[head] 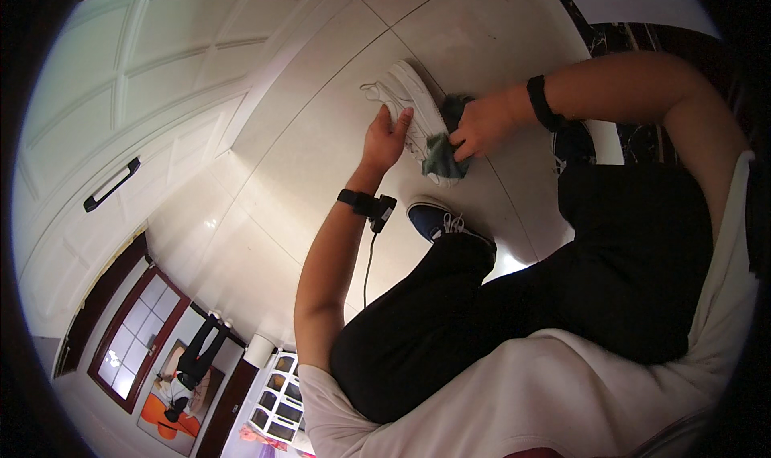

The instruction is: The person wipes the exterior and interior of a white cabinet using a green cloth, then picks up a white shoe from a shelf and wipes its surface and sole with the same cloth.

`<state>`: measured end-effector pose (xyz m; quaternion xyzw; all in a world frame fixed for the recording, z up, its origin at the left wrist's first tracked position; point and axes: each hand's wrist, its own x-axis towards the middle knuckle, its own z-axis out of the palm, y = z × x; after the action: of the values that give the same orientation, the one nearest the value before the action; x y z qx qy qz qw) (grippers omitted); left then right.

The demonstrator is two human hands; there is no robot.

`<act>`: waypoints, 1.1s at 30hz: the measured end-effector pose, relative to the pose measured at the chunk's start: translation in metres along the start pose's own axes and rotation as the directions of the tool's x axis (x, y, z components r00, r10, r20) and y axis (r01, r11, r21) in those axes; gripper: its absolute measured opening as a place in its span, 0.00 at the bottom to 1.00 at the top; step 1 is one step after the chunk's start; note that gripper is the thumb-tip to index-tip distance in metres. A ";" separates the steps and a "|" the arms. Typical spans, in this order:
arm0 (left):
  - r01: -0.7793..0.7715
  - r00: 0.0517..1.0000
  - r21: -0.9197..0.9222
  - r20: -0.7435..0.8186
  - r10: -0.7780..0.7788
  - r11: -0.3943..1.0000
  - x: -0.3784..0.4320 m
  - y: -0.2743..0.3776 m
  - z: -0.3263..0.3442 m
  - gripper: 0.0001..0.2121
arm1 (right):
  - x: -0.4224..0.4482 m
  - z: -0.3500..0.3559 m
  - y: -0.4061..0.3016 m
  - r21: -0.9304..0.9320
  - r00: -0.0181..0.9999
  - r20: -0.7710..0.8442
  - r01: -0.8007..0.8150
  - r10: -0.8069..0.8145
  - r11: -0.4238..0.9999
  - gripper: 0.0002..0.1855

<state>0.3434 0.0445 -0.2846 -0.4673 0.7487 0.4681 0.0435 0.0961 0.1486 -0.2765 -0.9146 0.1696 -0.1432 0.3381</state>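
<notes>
A white lace-up shoe (418, 99) is held above the tiled floor, its sole side turned towards the upper right. My left hand (387, 137) grips it at the opening and tongue, thumb on top. My right hand (479, 129) pinches a grey-green cloth (446, 156), which lies against the toe end of the shoe. A darker part of the cloth, or another dark item, shows behind my right fingers; which one I cannot tell. Both wrists wear black bands, and the left one carries a small device with a cable.
Pale floor tiles (289, 175) surround my blue shoes (429, 217). A white panelled door or cabinet front (174, 54) with a black handle (112, 184) stands at the left. Farther off are a person (196, 361), a framed picture (158, 416), a white bin (260, 351) and a white shelf unit (280, 398).
</notes>
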 end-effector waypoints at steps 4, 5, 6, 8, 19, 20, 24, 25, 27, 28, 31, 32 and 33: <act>-0.079 0.997 0.014 -0.012 0.080 0.997 0.003 -0.004 -0.001 0.25 | -0.002 -0.015 0.003 -0.141 0.998 -0.034 -0.050 0.046 0.989 0.15; -0.025 1.000 0.021 0.014 0.025 0.999 0.004 -0.005 -0.001 0.25 | -0.006 -0.024 0.011 -0.161 0.986 -0.112 -0.140 0.122 0.977 0.16; 0.028 0.999 0.029 0.037 -0.029 0.999 0.004 -0.005 -0.002 0.24 | -0.011 -0.030 0.020 -0.176 0.962 -0.191 -0.227 0.193 0.958 0.18; -0.068 0.998 -0.026 -0.008 0.068 0.997 0.005 -0.012 0.002 0.24 | -0.016 -0.036 0.040 -0.237 0.958 -0.220 -0.233 0.182 0.943 0.20; -0.002 0.998 0.039 0.068 -0.001 0.999 0.002 -0.005 -0.001 0.23 | -0.012 -0.006 0.004 0.009 0.997 0.004 -0.080 0.079 0.997 0.11; -0.065 0.998 -0.006 0.025 0.066 0.998 0.003 -0.008 0.001 0.23 | -0.011 -0.009 0.006 0.008 0.997 0.004 -0.078 0.078 0.997 0.11; -0.012 0.998 0.032 0.055 0.010 0.999 0.004 -0.009 -0.002 0.23 | -0.021 -0.030 0.033 -0.247 0.970 -0.198 -0.192 0.144 0.950 0.12; -0.011 0.999 0.033 0.052 0.009 0.999 0.004 -0.011 -0.001 0.23 | -0.023 -0.035 0.041 -0.288 0.927 -0.315 -0.297 0.203 0.910 0.13; -0.115 0.993 0.002 0.036 0.114 0.993 0.004 -0.011 0.000 0.24 | -0.026 -0.039 0.053 -0.278 0.934 -0.301 -0.278 0.191 0.919 0.12; -0.112 0.993 0.004 0.037 0.112 0.994 0.003 -0.010 -0.001 0.24 | -0.027 -0.038 0.055 -0.267 0.940 -0.288 -0.262 0.183 0.927 0.11; -0.092 0.995 -0.028 0.033 0.093 0.995 0.002 -0.009 0.000 0.24 | -0.023 -0.016 0.040 -0.088 0.950 -0.226 -0.241 0.216 0.966 0.11; -0.089 0.996 0.006 0.012 0.089 0.996 0.003 -0.014 0.000 0.24 | -0.021 -0.014 0.033 -0.094 0.951 -0.224 -0.238 0.212 0.967 0.11; -0.081 0.997 0.041 -0.008 0.081 0.996 0.003 -0.019 0.000 0.24 | -0.015 -0.013 0.022 -0.010 0.963 -0.172 -0.212 0.208 0.977 0.10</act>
<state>0.3556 0.0401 -0.2982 -0.4377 0.7768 0.4518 0.0305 0.0728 0.1311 -0.2838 -0.8805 0.2960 -0.1818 0.3226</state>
